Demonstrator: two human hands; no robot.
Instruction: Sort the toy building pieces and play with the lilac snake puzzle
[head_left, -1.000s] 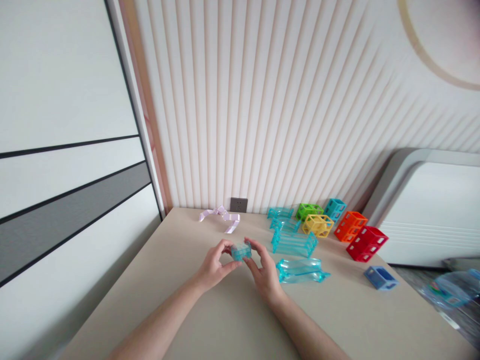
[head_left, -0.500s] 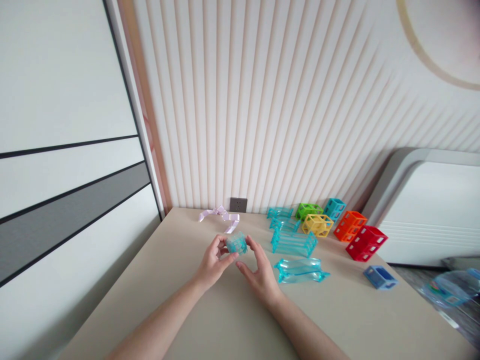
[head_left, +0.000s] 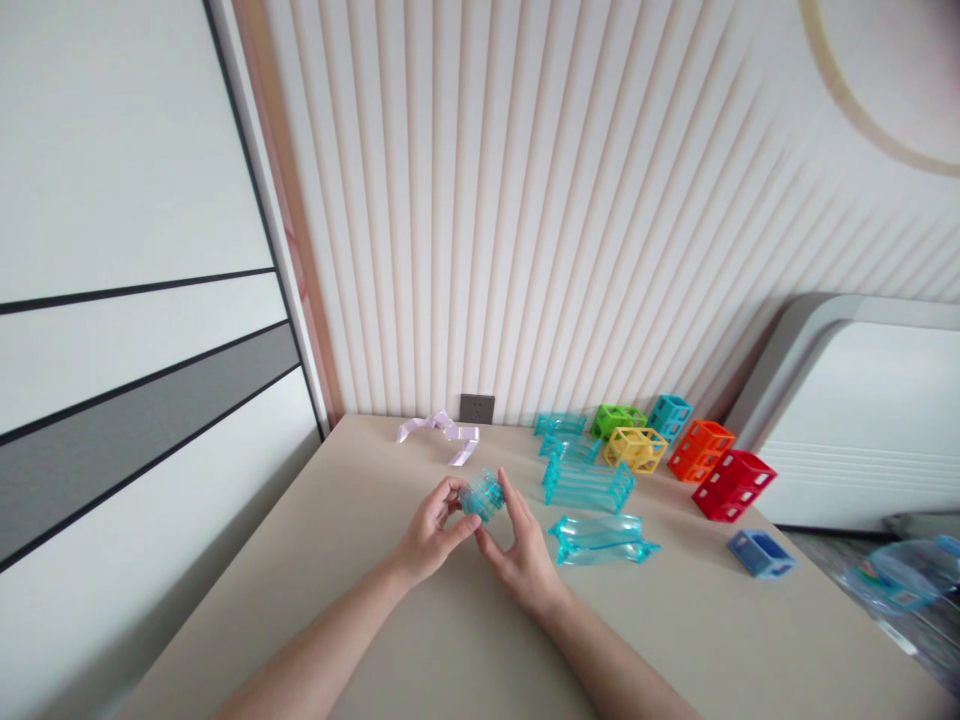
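Observation:
Between my two hands, above the table, is a small see-through teal plastic toy piece (head_left: 482,497) with a knobbly, openwork shape. My left hand (head_left: 435,530) grips its left side, fingers behind and thumb at the front lower edge. The forefinger of my right hand (head_left: 521,550) lies along the piece's right side, and the right thumb sits below it. Just right of that hand lie a clear teal piece with flared ends (head_left: 604,541) and a longer teal frame (head_left: 589,484). The fingers partly cover the held piece.
Green (head_left: 617,421), yellow (head_left: 634,450), blue (head_left: 669,417), orange (head_left: 700,450) and red (head_left: 733,486) open-sided blocks stand at the right back. A pale blue block (head_left: 760,554) lies nearer. A lilac ribbon (head_left: 442,428) lies by the wall socket (head_left: 477,408).
The teal piece has turned and shifted slightly right and down. My right forefinger and thumb have closed in on its right side.

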